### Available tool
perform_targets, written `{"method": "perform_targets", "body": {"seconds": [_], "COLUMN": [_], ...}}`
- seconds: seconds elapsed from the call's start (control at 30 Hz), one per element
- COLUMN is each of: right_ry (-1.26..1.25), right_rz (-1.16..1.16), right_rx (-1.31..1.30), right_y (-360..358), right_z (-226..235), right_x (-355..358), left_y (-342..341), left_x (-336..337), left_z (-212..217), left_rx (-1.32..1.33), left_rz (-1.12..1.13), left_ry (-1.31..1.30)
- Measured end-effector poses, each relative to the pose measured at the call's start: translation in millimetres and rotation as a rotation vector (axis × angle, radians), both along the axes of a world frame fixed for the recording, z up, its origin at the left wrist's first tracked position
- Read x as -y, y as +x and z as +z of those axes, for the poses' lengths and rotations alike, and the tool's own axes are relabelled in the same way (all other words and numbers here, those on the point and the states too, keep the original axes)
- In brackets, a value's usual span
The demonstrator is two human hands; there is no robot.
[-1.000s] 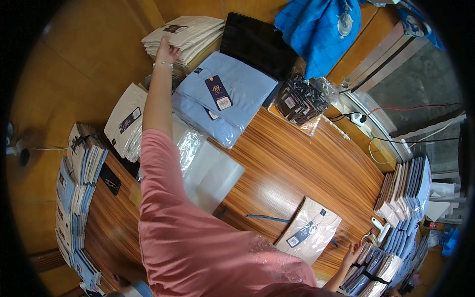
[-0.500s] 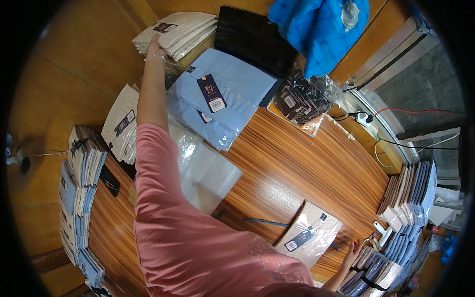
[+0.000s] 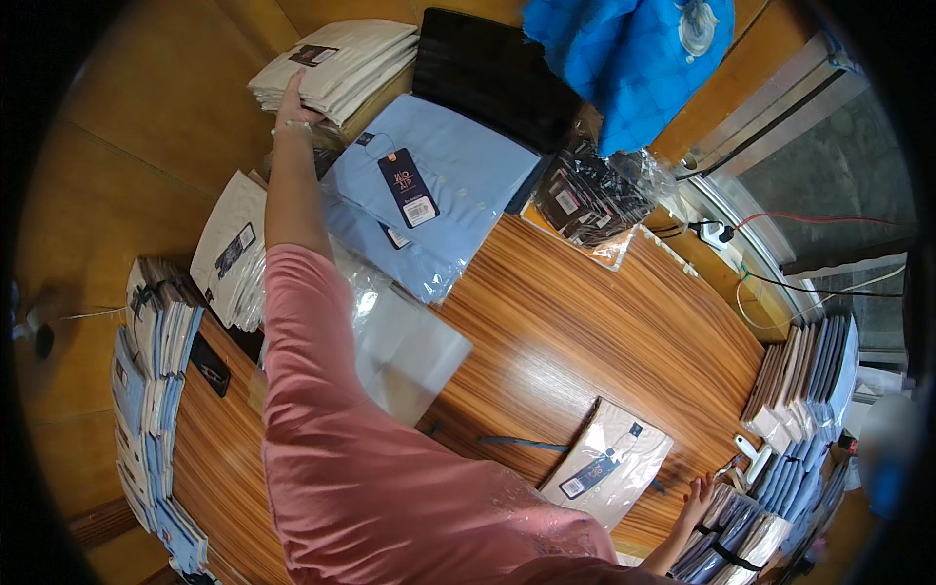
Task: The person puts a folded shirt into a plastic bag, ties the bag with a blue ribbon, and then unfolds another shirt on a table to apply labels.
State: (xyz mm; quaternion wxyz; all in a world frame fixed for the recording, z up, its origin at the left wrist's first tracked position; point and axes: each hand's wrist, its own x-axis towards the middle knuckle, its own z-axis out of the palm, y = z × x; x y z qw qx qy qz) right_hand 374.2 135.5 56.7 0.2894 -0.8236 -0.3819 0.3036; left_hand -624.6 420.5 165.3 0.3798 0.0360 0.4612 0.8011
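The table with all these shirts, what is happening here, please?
A person in a pink sleeve works at a wooden table covered with folded shirts. The left hand reaches far out onto a stack of cream shirts. The right hand rests near bundled shirts at the table edge. Light blue bagged shirts and one beige packed shirt lie between.

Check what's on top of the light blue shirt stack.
A dark hang tag lies on the blue shirts, inside clear wrap. The left hand rests on the cream stack behind. Lower shirts are hidden.
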Motion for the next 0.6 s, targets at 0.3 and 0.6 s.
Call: {"method": "perform_targets", "body": {"seconds": [0.3, 0.6], "right_ry": [-0.002, 0.007], "right_rz": [-0.075, -0.040], "right_rx": [-0.090, -0.166], "right_y": [-27, -40], "right_z": [31, 44], "right_x": [1, 0], "left_y": [-14, 21], "left_x": [23, 54], "left_z": [-31, -45], "left_rx": [0.029, -0.120], "left_rz": [0.053, 0.103], "left_ry": [0.185, 0.238]}}
